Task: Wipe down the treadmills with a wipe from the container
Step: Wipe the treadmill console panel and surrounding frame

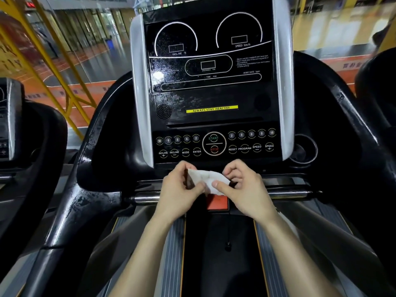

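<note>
**A:** How do the fingers (184, 167) lie?

**B:** Those of the left hand (179, 191) are curled, and with the thumb they pinch the left edge of the white wipe (206, 179). The right hand (248, 189) pinches the wipe's right edge the same way, thumb pressed on top.

**A:** Where's the wipe itself?

**B:** Crumpled between both hands, just below the bottom edge of the treadmill console (212, 93), above the chrome bar (147, 198) and the orange-red pad (217, 204).

**A:** Anything else?

**B:** A second treadmill (12, 125) at the far left. The button panel (214, 144) runs along the console's lower edge, and a round cup holder (303, 150) sits beside its right edge.
</note>
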Demonstrator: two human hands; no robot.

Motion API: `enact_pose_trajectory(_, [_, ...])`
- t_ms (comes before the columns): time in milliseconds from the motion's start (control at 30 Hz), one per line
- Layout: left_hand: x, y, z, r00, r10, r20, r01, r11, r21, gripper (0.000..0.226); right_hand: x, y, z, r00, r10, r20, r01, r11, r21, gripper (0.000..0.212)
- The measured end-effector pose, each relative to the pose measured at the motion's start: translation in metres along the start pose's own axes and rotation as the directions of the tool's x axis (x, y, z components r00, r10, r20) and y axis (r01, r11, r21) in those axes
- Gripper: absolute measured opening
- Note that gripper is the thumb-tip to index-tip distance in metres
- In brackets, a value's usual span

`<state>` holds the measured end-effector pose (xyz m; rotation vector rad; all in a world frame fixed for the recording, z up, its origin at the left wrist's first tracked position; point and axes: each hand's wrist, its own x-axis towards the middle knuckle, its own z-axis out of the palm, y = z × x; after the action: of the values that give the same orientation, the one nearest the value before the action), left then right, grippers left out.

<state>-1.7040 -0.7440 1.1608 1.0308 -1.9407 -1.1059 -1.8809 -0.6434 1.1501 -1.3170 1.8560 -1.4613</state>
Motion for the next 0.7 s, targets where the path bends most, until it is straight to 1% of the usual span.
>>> enact_pose_trajectory(33, [0.000,0.001,-0.001,0.998,0.025,-0.056,-0.022,0.999,0.047,0.031,0.000,-0.002,0.002,1.000,0.013,0.017,-0.013,0.999,0.030,0.024])
enact_pose_trajectory(100, [0.000,0.003,-0.002,0.985,0.083,-0.151,-0.062,0.988,0.140,0.032,-0.001,-0.007,0.007,1.000,0.023,0.017,-0.023,0.999,0.023,0.018])
enact_pose_trajectory(200, [-0.003,0.004,-0.005,0.964,0.164,-0.209,-0.103,0.955,0.279,0.034,0.001,-0.019,0.016,0.999,0.045,-0.009,-0.044,0.996,0.071,0.008])
enact_pose_trajectory(233, [-0.003,0.003,-0.008,0.966,0.167,-0.197,-0.109,0.955,0.274,0.033,0.003,-0.023,0.019,0.999,0.050,-0.017,-0.048,0.994,0.097,0.006])
enact_pose_trajectory(333, [-0.007,0.003,-0.021,0.986,0.149,-0.071,-0.142,0.985,0.096,0.030,0.013,-0.033,0.030,0.999,0.039,-0.013,-0.037,0.989,0.140,0.003])
enact_pose_trajectory(400, [-0.011,0.005,-0.032,0.986,0.167,-0.007,-0.167,0.986,0.012,0.040,0.021,-0.040,0.039,0.999,0.009,0.038,-0.015,0.987,0.159,0.011])
enact_pose_trajectory(433, [-0.011,0.005,-0.038,0.985,0.172,-0.008,-0.172,0.985,-0.008,0.045,0.026,-0.043,0.044,0.997,-0.004,0.073,-0.009,0.984,0.180,0.016])
enact_pose_trajectory(500, [-0.008,0.000,-0.050,0.981,0.182,-0.068,-0.181,0.983,0.024,0.047,0.035,-0.052,0.057,0.986,-0.013,0.167,-0.030,0.967,0.252,0.022])
enact_pose_trajectory(567, [-0.002,-0.008,-0.063,0.961,0.198,-0.192,-0.181,0.978,0.100,0.039,0.046,-0.063,0.070,0.966,-0.024,0.257,-0.049,0.961,0.273,0.029])
enact_pose_trajectory(633, [0.005,-0.018,-0.078,0.936,0.173,-0.306,-0.154,0.984,0.085,0.026,0.058,-0.071,0.083,0.942,-0.066,0.329,-0.010,0.974,0.225,0.036])
enact_pose_trajectory(700, [0.015,-0.029,-0.095,0.921,0.137,-0.365,-0.119,0.990,0.071,0.017,0.071,-0.080,0.094,0.927,-0.116,0.358,0.064,0.986,0.152,0.032])
